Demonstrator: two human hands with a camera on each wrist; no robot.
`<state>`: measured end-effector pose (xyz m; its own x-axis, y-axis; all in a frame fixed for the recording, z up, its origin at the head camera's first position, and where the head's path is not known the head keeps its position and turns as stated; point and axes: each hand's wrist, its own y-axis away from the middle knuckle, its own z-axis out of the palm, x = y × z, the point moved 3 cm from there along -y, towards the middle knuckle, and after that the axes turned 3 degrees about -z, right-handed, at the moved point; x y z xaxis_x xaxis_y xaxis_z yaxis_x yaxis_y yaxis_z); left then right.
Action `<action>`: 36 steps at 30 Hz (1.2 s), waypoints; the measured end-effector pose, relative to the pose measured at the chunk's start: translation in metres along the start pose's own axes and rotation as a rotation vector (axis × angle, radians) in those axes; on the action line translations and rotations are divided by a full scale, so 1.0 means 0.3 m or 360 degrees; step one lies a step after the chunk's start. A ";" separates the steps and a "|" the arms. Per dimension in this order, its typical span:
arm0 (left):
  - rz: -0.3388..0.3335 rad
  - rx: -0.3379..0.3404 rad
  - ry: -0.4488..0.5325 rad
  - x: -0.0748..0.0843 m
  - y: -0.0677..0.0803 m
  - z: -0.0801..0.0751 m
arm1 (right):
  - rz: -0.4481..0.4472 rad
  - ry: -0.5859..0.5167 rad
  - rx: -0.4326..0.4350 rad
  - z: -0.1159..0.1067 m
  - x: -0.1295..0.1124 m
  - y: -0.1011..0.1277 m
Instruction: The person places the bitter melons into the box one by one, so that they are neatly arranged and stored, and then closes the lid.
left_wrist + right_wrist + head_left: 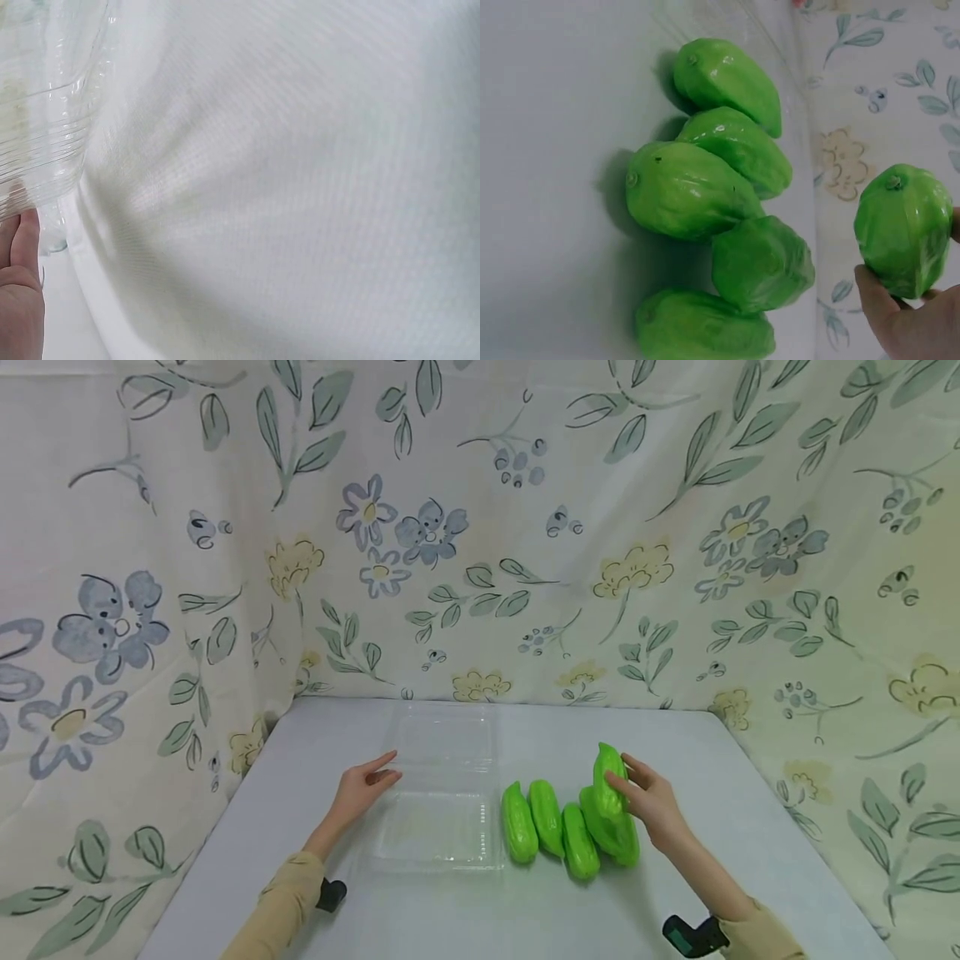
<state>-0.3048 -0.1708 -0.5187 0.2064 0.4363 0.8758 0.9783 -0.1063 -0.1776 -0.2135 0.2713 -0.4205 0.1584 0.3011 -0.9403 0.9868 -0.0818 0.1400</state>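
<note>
My right hand [660,806] pinches a glossy green papaya-like fruit [609,768] between thumb and fingers, its pointed tip upward. In the right wrist view this fruit [902,225] is raised apart from the others. Several similar green fruits [519,827] lie side by side on the table, left of and below the held one. A clear plastic clamshell container [435,831] lies opened out, its two halves one behind the other. At its left side, near the fold, is my left hand [363,789], fingers fairly straight with the tips at the plastic edge. Its fingers [26,244] overlap the ridged wall in the left wrist view.
A white cloth covers the table [562,910]. Behind it and along both sides hangs a floral curtain [480,527]. Black wrist devices sit at both sleeves, the right one [693,937] near the front edge of the view.
</note>
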 end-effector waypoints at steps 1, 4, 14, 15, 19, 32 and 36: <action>0.0006 0.0000 0.0002 -0.001 -0.001 0.000 | 0.0001 -0.0006 -0.0001 0.006 -0.002 -0.001; 0.0019 -0.0007 0.0022 -0.002 -0.002 0.002 | -0.0002 -0.0034 -0.0008 0.024 -0.007 -0.002; -0.0001 -0.0011 0.0034 0.000 -0.001 0.002 | -0.0011 -0.0134 -0.0004 0.098 -0.032 -0.019; 0.0002 -0.0012 0.0032 -0.001 -0.001 0.002 | -0.0017 -0.0148 -0.0008 0.109 -0.034 -0.022; 0.0004 -0.0002 0.0052 -0.001 0.003 -0.002 | -0.0052 -0.0178 -0.0030 0.156 -0.040 -0.030; 0.0018 0.0007 0.0019 0.005 0.000 0.001 | -0.0082 -0.0262 -0.0040 0.290 -0.056 -0.061; 0.0026 0.0003 0.0020 0.002 -0.002 0.002 | -0.0076 -0.0243 -0.0022 0.332 -0.068 -0.067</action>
<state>-0.3052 -0.1700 -0.5182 0.2221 0.4234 0.8783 0.9749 -0.1115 -0.1928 -0.2400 0.1722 -0.4349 0.1050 0.1562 -0.9821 0.9936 -0.0571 0.0972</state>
